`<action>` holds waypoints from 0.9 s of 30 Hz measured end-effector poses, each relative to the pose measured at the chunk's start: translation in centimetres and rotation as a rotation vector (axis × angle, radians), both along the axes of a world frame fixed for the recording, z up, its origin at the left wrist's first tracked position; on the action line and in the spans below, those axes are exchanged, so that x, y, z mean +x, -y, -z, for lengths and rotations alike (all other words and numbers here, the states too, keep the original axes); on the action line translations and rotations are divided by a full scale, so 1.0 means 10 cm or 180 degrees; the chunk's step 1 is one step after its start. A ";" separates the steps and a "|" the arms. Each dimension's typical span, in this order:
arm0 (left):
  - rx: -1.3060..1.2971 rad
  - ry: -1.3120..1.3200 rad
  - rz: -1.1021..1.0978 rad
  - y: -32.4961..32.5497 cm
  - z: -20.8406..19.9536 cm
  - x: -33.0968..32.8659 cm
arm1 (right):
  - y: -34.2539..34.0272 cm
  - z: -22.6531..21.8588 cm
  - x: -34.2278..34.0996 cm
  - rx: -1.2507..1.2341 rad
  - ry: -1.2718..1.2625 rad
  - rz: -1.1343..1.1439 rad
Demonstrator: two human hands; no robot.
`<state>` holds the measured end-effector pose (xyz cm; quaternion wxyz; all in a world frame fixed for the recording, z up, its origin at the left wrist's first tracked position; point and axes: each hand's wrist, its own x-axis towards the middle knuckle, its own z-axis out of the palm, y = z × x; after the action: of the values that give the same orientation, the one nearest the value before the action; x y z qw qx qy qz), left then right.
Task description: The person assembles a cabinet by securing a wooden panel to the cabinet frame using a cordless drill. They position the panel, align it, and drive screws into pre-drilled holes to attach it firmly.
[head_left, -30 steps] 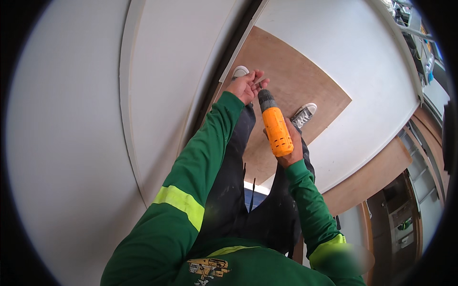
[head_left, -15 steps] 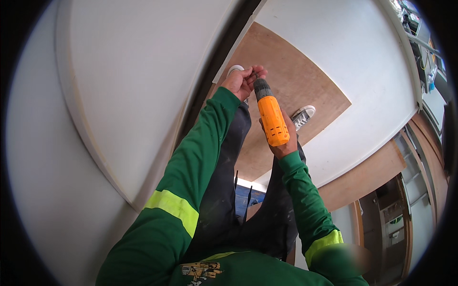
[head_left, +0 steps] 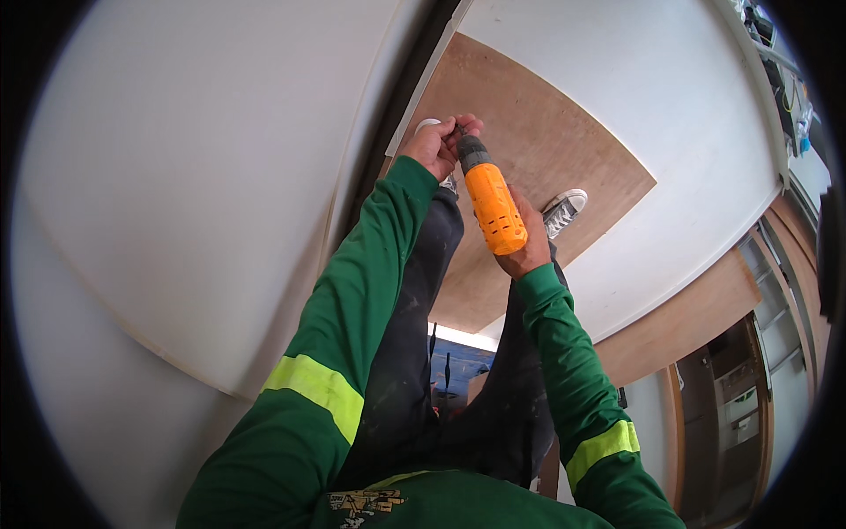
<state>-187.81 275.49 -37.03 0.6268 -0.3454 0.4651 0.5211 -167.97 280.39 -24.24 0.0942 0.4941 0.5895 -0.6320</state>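
An orange cordless drill (head_left: 495,210) with a dark chuck (head_left: 473,152) points away from me, up and slightly left. My right hand (head_left: 530,234) is wrapped round its handle, which the drill body mostly hides. Just ahead of the chuck, my left hand (head_left: 432,148) has thumb and fingers drawn together at the drill's tip. Whatever small piece sits between those fingertips is too small to make out. Both hands are held above a brown plywood sheet (head_left: 564,150).
My sneakers, one of them the right shoe (head_left: 564,210), stand on the plywood. A large white panel (head_left: 220,132) rises close on the left, beside a dark gap. White surface (head_left: 679,106) extends to the right. A wooden board (head_left: 683,313) and a shelved cabinet (head_left: 736,397) are at lower right.
Both hands and the drill have shifted slightly left and away from me. My left fingers stay at the drill's tip and my right hand keeps its grip.
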 end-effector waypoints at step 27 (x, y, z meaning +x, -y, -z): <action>0.0137 0.0464 0.0137 -0.28 0.80 -0.30 | -0.43 0.77 -0.46 0.0922 0.0500 -0.1372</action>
<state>-190.79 278.27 -45.02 0.6774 -0.3588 0.4142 0.4908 -172.53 284.69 -31.91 0.2004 0.4130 0.7563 -0.4662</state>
